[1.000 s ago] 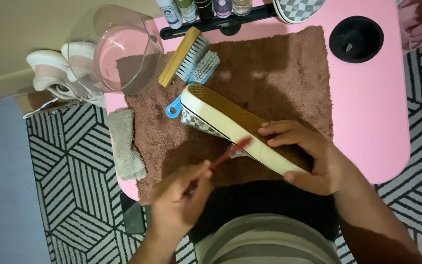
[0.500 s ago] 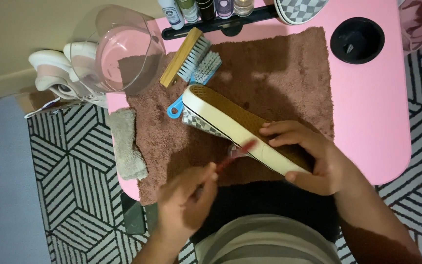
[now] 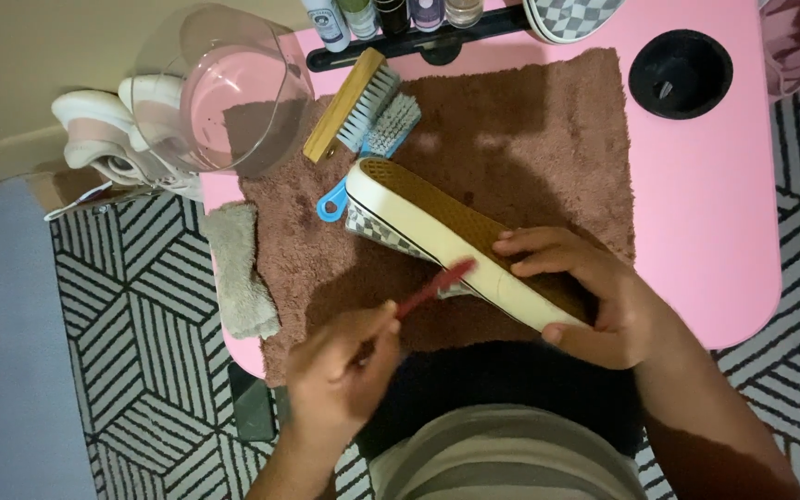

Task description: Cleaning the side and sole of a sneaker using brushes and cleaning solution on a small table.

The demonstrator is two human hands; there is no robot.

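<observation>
The shoe has a white sidewall, tan sole and grey-and-white checks, the toothbrush is red, the towel is brown, the table is pink, the rug is black-and-white striped, one brush is wooden and the other brush is blue.

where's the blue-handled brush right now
In the head view, the blue-handled brush lies at the upper left on the brown towel, beside the wooden brush, its handle loop by the shoe's toe.
</observation>
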